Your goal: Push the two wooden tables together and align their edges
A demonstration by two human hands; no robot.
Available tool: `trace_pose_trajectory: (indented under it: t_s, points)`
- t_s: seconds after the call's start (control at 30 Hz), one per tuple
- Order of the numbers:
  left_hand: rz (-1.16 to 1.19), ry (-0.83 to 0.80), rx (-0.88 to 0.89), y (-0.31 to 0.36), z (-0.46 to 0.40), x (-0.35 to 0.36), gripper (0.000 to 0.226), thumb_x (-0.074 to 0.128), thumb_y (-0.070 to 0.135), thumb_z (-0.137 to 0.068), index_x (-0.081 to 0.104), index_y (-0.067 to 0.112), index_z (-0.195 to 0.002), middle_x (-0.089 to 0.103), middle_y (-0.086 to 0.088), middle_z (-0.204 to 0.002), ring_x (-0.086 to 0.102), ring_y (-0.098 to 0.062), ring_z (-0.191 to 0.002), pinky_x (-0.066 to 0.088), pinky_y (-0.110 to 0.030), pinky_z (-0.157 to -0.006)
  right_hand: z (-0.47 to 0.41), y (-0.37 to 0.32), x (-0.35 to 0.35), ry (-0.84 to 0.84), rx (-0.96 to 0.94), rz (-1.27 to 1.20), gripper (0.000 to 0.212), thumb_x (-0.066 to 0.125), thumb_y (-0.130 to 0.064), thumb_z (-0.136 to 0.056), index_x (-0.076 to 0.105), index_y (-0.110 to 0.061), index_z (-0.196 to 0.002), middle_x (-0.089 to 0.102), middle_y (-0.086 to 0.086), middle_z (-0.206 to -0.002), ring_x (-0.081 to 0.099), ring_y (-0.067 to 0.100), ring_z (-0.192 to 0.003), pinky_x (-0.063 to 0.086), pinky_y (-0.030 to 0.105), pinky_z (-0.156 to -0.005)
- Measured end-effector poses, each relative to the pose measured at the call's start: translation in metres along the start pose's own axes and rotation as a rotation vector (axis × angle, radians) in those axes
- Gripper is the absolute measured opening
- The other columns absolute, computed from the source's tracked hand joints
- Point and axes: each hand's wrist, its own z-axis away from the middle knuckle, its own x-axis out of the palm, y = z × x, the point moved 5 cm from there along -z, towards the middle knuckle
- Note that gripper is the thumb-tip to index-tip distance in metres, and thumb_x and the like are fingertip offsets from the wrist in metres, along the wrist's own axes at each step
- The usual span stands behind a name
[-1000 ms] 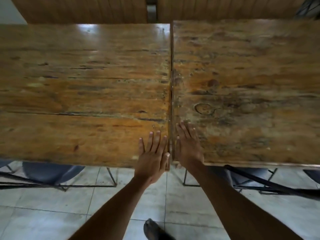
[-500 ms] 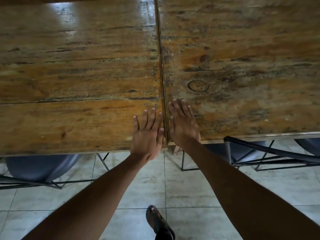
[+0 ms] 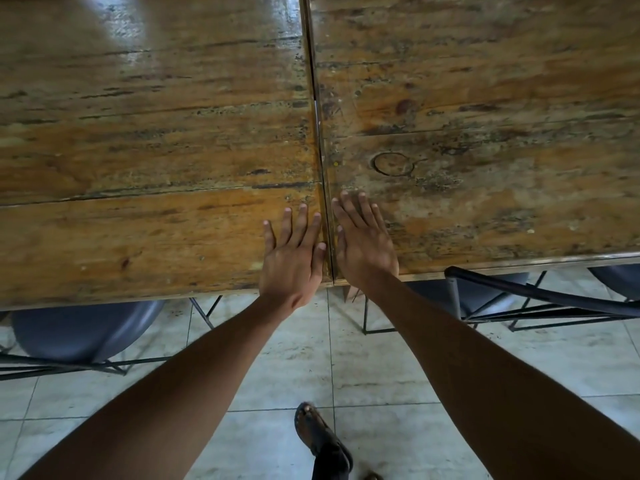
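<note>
Two worn wooden tables stand side by side, the left table (image 3: 149, 140) and the right table (image 3: 485, 98), with only a thin dark seam between them. At the near corner their front edges nearly line up, the right one sitting slightly farther from me. My left hand (image 3: 292, 254) lies flat, palm down, on the left table's near right corner. My right hand (image 3: 363, 242) lies flat on the right table's near left corner. Both hands flank the seam with fingers spread, holding nothing.
Dark blue chairs on black wire frames are tucked under the tables, one at the left (image 3: 83, 327) and one at the right (image 3: 540, 299). Pale floor tiles (image 3: 346, 368) lie below. My sandalled foot (image 3: 322, 441) is on the floor near the seam line.
The view has tilted down and back, so the tables sit higher in frame. My hands stay flat beside the seam. The front edges look closer to level than one second ago.
</note>
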Motion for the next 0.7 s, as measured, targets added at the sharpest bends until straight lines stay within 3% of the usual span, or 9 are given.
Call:
trace_pose_trajectory:
  t_s: [0.43, 0.6, 0.7]
  points:
    - [-0.025, -0.033, -0.019, -0.001, -0.002, -0.001, 0.057, 0.014, 0.043, -0.104, 0.02, 0.019, -0.156, 0.016, -0.008, -0.166, 0.005, -0.031, -0.153, 0.004, -0.061, -0.121, -0.002, -0.006, -0.003, -0.118, 0.038, 0.052, 0.055, 0.025, -0.022, -0.106, 0.012, -0.019, -0.159, 0.005, 0.001, -0.169, -0.005, 0.023, -0.155, 0.0, 0.042, -0.126]
    - [-0.032, -0.262, -0.032, 0.002, -0.008, -0.013, 0.06, 0.015, 0.046, -0.104, 0.004, 0.021, -0.158, -0.003, -0.007, -0.168, -0.008, -0.033, -0.152, -0.001, -0.065, -0.119, -0.001, -0.017, -0.022, -0.376, 0.048, 0.257, 0.059, 0.024, -0.028, -0.107, -0.003, -0.017, -0.159, -0.009, 0.006, -0.168, -0.009, 0.031, -0.154, 0.002, 0.049, -0.125]
    - [-0.052, -0.309, -0.055, 0.005, -0.004, -0.045, 0.064, 0.023, 0.047, -0.103, 0.001, 0.02, -0.157, -0.004, -0.012, -0.167, -0.005, -0.043, -0.15, 0.001, -0.068, -0.117, 0.022, -0.035, -0.048, -0.361, 0.044, 0.38, 0.06, 0.025, -0.032, -0.106, 0.001, -0.016, -0.159, -0.007, 0.013, -0.168, -0.007, 0.041, -0.152, -0.001, 0.055, -0.123]
